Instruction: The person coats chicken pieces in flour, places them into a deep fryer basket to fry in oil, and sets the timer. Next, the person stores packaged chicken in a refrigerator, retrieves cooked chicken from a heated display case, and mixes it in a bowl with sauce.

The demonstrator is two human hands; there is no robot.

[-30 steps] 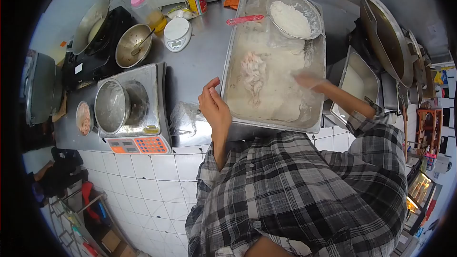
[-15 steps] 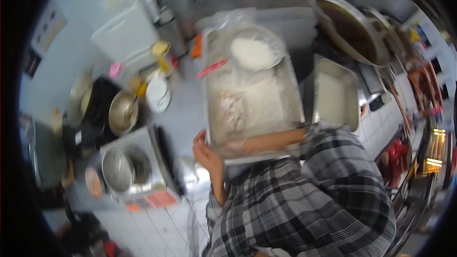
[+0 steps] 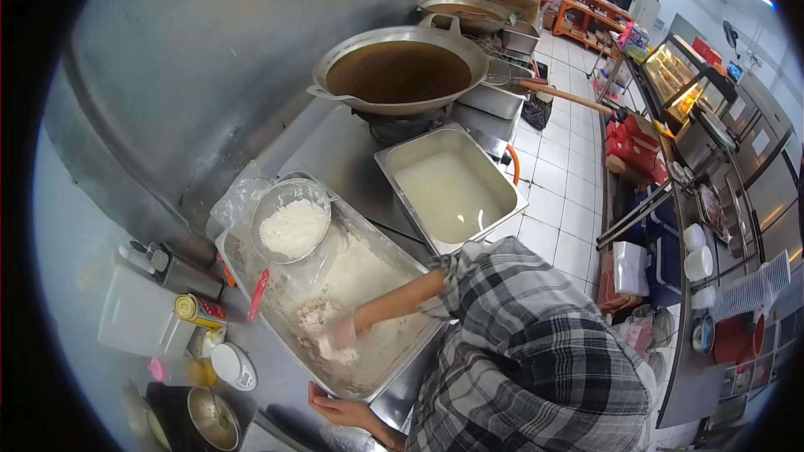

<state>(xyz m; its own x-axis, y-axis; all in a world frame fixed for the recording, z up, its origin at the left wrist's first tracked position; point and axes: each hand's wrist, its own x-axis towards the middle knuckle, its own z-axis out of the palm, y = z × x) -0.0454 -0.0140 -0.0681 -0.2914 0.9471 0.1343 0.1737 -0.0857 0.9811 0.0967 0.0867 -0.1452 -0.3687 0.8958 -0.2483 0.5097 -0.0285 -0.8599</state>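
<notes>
A metal tray (image 3: 400, 368) of white flour lies in front of me. My right hand (image 3: 342, 333) reaches down into it, at the flour-coated pieces (image 3: 319, 315), which look like battered meat. Motion blur and flour hide its fingers, so their grip is unclear. Just outside the tray's near left corner is my left hand (image 3: 337, 409), fingers stretched and apart, with nothing in it. A round sieve (image 3: 329, 238) heaped with white flour (image 3: 295, 228) rests at the tray's far end. Beside the tray's left wall lies a red-handled tool (image 3: 259, 293).
A deep pan of cloudy liquid (image 3: 456, 188) stands right of the tray. Behind it is a large wok of brown oil (image 3: 398, 71) on a burner. At left are a yellow can (image 3: 199, 310), a white-lidded tub (image 3: 233, 367) and a metal bowl (image 3: 212, 420). A tiled aisle (image 3: 557, 176) runs along the right.
The view has swung right and up, bringing the wok and aisle into sight. My right hand has gone from the tray's near end to the floured pieces. My left hand stays by the corner.
</notes>
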